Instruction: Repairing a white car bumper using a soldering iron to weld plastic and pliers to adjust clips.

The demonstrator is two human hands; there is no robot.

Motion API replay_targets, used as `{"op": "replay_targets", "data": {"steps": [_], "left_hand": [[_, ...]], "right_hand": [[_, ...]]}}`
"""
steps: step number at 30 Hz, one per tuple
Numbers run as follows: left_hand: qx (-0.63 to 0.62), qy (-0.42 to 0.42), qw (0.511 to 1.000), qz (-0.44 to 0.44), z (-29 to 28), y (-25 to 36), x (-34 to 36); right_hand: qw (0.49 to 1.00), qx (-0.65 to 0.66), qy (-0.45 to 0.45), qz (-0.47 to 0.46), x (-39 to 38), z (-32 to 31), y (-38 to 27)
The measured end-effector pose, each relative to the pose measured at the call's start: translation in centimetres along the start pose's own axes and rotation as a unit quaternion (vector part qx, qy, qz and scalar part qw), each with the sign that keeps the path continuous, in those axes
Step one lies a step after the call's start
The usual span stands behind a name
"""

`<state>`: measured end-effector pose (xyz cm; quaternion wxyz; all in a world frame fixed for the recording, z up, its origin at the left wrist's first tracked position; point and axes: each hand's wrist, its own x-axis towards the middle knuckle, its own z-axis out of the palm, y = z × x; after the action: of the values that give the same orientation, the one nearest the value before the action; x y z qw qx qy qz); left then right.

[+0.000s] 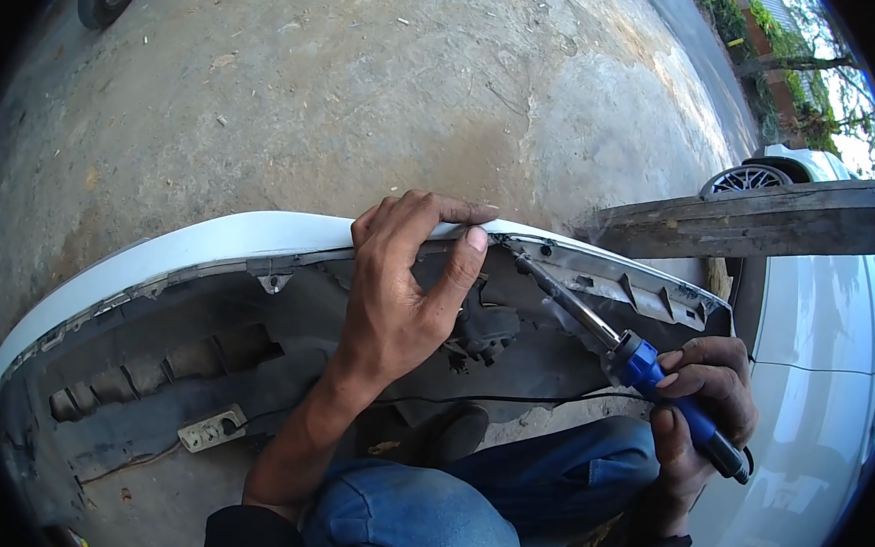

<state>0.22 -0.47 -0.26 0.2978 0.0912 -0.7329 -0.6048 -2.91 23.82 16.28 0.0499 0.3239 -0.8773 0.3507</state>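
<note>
White bumper panel (260,231) arcs across in front of you: smooth outside, dull grey inside, slotted tabs along the edge. Pale socket strip (201,434) lower left. Your left hand (397,281) pinches the rim, thumb inside, fingers over the outer face. Just right of it, a blackened, rough patch (503,239) looks partly worked; probably mid-job, though how much is left can't be told. Soldering iron (636,358), slim metal shaft, blue plastic handle, points its tip there, contact unclear; your right hand (716,396) has fingers wrapped round the handle.
</note>
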Motion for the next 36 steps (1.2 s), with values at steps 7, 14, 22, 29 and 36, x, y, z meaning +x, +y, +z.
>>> {"op": "replay_targets", "data": {"steps": [7,14,22,29,36], "left_hand": [[-0.001,0.0,1.0,-0.004,0.0,0.0,-0.1],[0.016,-0.019,1.0,-0.003,-0.3,0.2,-0.1],[-0.002,-0.003,1.0,0.0,-0.1,0.0,-0.1],[0.01,-0.007,1.0,0.006,-0.2,0.0,-0.1],[0.007,-0.007,1.0,0.007,-0.2,0.0,-0.1]], "right_hand": [[1.0,0.016,0.007,0.006,0.1,-0.1,0.4],[0.997,0.048,0.021,0.049,0.2,-0.4,0.7],[0.996,0.06,0.034,0.055,0.1,0.0,0.7],[0.998,0.052,0.027,0.034,0.4,0.4,0.7],[0.997,0.055,0.029,0.035,0.4,0.6,0.8]]}}
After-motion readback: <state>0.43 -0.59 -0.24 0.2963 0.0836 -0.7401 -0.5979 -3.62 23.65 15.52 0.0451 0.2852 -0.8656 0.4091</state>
